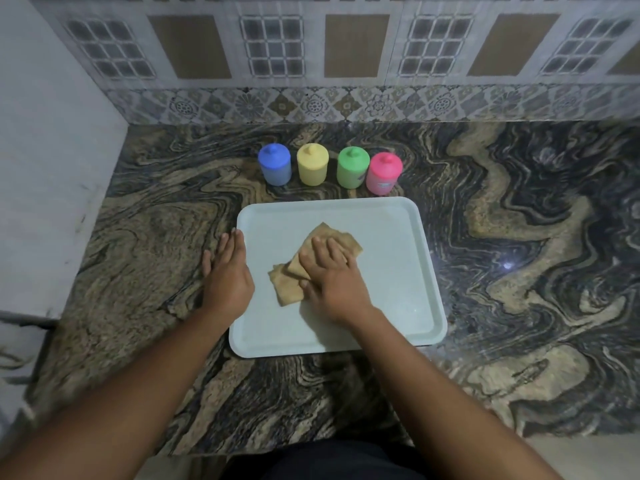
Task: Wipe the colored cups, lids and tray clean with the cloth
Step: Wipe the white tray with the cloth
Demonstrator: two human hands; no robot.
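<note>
Head view — right hand (334, 277) flattens folded tan cloth (313, 263) on smooth rounded tray (408, 271).

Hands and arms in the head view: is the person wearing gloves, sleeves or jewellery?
No gloves: the left hand and right hand are bare. The forearms show no sleeves. No ring, watch or bracelet is visible. Some dark clothing shows at the bottom edge.

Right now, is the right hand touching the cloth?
Touching. The head view shows the right hand lying flat on the cloth, fingers spread over it, no gap.
</note>
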